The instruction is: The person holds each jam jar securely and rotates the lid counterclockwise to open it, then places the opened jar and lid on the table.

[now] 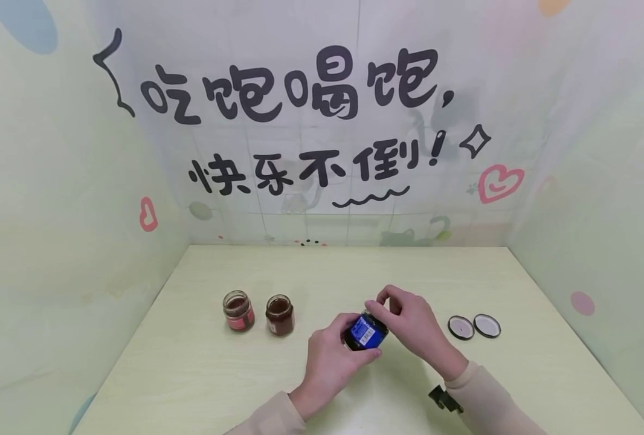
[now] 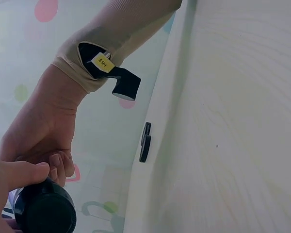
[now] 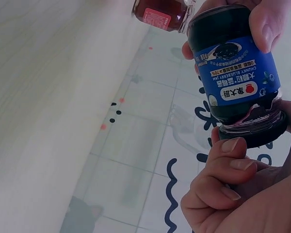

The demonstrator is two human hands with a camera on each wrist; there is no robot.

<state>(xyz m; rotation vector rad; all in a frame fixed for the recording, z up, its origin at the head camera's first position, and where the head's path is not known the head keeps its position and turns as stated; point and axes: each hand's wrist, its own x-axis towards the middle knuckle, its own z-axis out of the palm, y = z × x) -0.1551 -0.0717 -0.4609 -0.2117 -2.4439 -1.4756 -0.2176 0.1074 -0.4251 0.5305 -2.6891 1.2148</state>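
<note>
My left hand (image 1: 330,356) grips a dark jar of blueberry jam (image 1: 370,331) round its body, the jar tilted over the table. The blue label (image 3: 237,73) on it shows plainly in the right wrist view. With thumb and curled fingers, my right hand (image 1: 415,320) holds the jar's dark lid (image 3: 254,132) at the mouth. A torn plastic seal (image 3: 259,112) shows round the neck beside the lid. In the left wrist view the dark bottom (image 2: 47,213) of the jar faces the camera.
Two uncovered glass jars stand to the left: one with a pink label (image 1: 240,321) and one with dark red contents (image 1: 280,320). To the right, two round lids (image 1: 460,327) lie inside up, side by side. A printed wall sheet (image 1: 300,223) rises behind the table (image 1: 202,386).
</note>
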